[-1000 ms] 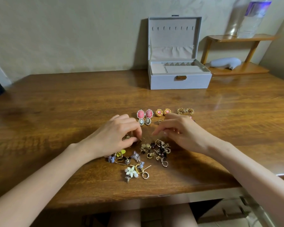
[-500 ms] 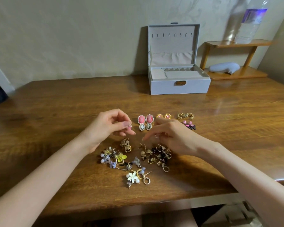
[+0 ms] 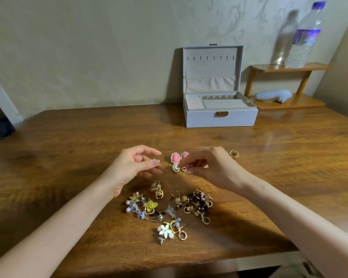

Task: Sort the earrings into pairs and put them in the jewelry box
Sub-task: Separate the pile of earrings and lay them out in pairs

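Pale wallpaper [image 3: 88, 47] with a faint leaf pattern stands behind a brown wooden surface [image 3: 68, 147], which is glossy and shows its grain. At the back right, a small wooden shelf [image 3: 289, 67] carries a clear plastic bottle [image 3: 303, 37]. Its label is purple and blue, but the writing on it is too blurred to read. On the lower board of the shelf lies a pale grey object [image 3: 273, 95].

The grey jewelry box [image 3: 221, 117] sits at the back of the surface, near the wall. Its lid is upright, and a small gold clasp [image 3: 222, 113] is on the front (no writing can be made out on it).

Both hands hover over the middle of the surface. The left hand [image 3: 133, 169] has its fingers [image 3: 149, 151] loosely curled. Thumb and forefinger are close together with a tiny glint between them, and I cannot tell whether they hold anything. The right hand [image 3: 217, 167] reaches to the left with its fingers [image 3: 197, 155] bent down. Their tips are at the lower part of the pink earrings [image 3: 175, 157], which lie side by side between the two hands. Whether they pinch something there I cannot tell.

A gold earring [image 3: 234, 153] shows from behind the right hand. Nearer to the person, the heap of unsorted earrings [image 3: 199, 201] is spread out, well apart from the box. A white flower earring [image 3: 165, 230] and a yellow one [image 3: 151, 205] lie among them.
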`<action>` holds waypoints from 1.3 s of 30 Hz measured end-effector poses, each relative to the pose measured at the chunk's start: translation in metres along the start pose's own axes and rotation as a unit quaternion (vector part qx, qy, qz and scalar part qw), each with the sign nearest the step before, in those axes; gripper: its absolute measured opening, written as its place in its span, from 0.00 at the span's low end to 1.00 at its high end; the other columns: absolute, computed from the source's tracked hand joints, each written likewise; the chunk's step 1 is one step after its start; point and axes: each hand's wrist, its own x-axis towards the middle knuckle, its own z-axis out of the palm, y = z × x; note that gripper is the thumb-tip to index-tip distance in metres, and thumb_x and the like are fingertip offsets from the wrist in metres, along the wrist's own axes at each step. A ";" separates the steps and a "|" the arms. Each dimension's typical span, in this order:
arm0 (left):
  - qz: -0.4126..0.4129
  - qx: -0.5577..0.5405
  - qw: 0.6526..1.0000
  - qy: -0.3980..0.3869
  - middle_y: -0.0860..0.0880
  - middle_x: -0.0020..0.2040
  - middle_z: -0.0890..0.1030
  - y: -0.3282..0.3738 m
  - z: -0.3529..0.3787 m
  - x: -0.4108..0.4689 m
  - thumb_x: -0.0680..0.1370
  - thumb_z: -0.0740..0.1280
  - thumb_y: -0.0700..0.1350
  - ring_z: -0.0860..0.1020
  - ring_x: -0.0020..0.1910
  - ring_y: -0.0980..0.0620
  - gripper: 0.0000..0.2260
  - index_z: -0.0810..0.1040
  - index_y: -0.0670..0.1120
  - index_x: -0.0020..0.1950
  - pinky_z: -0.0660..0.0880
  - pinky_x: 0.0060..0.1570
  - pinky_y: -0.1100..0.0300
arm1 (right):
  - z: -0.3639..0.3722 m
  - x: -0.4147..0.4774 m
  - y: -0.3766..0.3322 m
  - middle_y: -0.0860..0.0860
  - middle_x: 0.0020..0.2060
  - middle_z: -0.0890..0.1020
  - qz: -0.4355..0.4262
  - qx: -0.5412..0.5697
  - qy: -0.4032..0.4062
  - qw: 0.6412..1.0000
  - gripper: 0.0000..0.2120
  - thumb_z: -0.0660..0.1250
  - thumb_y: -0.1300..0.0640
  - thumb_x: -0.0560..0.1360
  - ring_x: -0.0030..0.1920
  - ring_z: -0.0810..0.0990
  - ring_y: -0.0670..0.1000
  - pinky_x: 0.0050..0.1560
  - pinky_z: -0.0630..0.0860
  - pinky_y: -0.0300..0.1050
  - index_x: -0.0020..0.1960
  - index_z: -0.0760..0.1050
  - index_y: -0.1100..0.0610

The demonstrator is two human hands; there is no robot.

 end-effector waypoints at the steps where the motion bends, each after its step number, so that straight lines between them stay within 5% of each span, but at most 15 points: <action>1: 0.014 0.035 0.999 0.012 0.45 0.41 0.84 0.000 0.000 0.001 0.74 0.67 0.36 0.83 0.41 0.53 0.07 0.79 0.45 0.50 0.77 0.36 0.66 | 0.000 0.004 -0.001 0.44 0.41 0.81 0.012 0.001 0.006 1.000 0.10 0.73 0.64 0.69 0.37 0.76 0.36 0.40 0.69 0.24 0.49 0.83 0.55; 7: 0.061 0.264 0.962 0.043 0.54 0.42 0.82 -0.007 0.002 0.015 0.73 0.70 0.43 0.79 0.45 0.56 0.04 0.81 0.52 0.43 0.75 0.50 0.58 | 0.009 0.038 -0.009 0.53 0.38 0.85 0.031 -0.004 -0.013 0.999 0.06 0.76 0.65 0.65 0.31 0.77 0.36 0.34 0.70 0.24 0.42 0.83 0.61; 11: 0.054 0.313 0.947 0.052 0.55 0.48 0.82 -0.011 0.000 0.018 0.73 0.70 0.45 0.76 0.53 0.56 0.04 0.81 0.53 0.46 0.69 0.52 0.60 | 0.023 0.055 -0.013 0.53 0.36 0.85 0.031 -0.028 -0.039 0.998 0.07 0.77 0.64 0.63 0.33 0.77 0.41 0.35 0.71 0.25 0.41 0.84 0.60; 15: 0.046 0.347 0.934 0.066 0.54 0.51 0.82 -0.013 -0.005 0.021 0.74 0.70 0.46 0.76 0.55 0.55 0.04 0.81 0.54 0.47 0.70 0.52 0.60 | 0.037 0.068 -0.016 0.54 0.38 0.85 0.035 -0.051 -0.046 0.997 0.05 0.74 0.67 0.66 0.39 0.82 0.48 0.44 0.80 0.43 0.41 0.84 0.59; 26: 0.055 0.319 0.945 0.045 0.57 0.42 0.80 -0.020 -0.005 0.022 0.72 0.72 0.46 0.76 0.44 0.58 0.04 0.79 0.53 0.44 0.70 0.41 0.63 | 0.043 0.078 -0.019 0.51 0.38 0.85 0.003 -0.148 -0.074 0.986 0.11 0.68 0.69 0.67 0.44 0.81 0.52 0.50 0.78 0.51 0.40 0.84 0.55; 39: 0.109 0.308 0.944 0.039 0.58 0.43 0.79 -0.022 -0.003 0.019 0.73 0.71 0.48 0.76 0.44 0.62 0.04 0.79 0.51 0.46 0.68 0.39 0.71 | 0.034 0.065 -0.019 0.48 0.41 0.84 -0.008 -0.141 -0.043 0.989 0.09 0.71 0.64 0.68 0.43 0.80 0.48 0.49 0.76 0.46 0.45 0.84 0.53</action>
